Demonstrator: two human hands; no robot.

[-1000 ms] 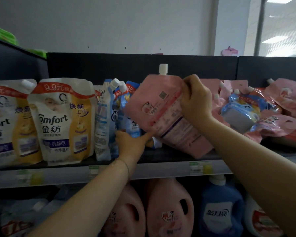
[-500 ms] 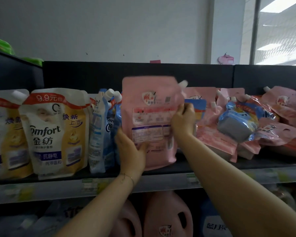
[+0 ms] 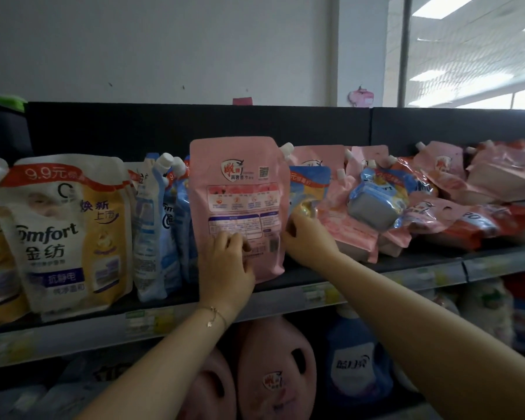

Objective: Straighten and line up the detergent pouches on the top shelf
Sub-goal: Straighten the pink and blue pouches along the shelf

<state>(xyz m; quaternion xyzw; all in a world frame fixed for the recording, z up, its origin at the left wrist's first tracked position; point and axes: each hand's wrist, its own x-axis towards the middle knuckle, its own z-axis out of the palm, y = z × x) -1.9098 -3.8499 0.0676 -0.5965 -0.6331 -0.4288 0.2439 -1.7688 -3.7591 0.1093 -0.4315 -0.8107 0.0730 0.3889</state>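
A pink detergent pouch (image 3: 240, 189) stands upright on the top shelf (image 3: 361, 269), its printed back facing me. My left hand (image 3: 225, 265) lies against its lower left front, fingers bent onto the label. My right hand (image 3: 306, 234) holds the pouch's lower right edge, fingers curled behind it. Left of it stand several blue pouches (image 3: 161, 225) edge-on, then yellow-and-white Comfort pouches (image 3: 64, 231) upright. To the right, pink, blue and red pouches (image 3: 406, 207) lie tumbled in a heap.
A black back panel (image 3: 194, 122) runs behind the shelf, with price tags (image 3: 319, 294) along its front rail. Below stand pink jugs (image 3: 273, 371) and a blue jug (image 3: 355, 368). A window (image 3: 473, 50) is at the upper right.
The pink pouch was tilted and held up a second ago; it now stands upright on the shelf. My right hand slid from its top corner down to its lower right edge.
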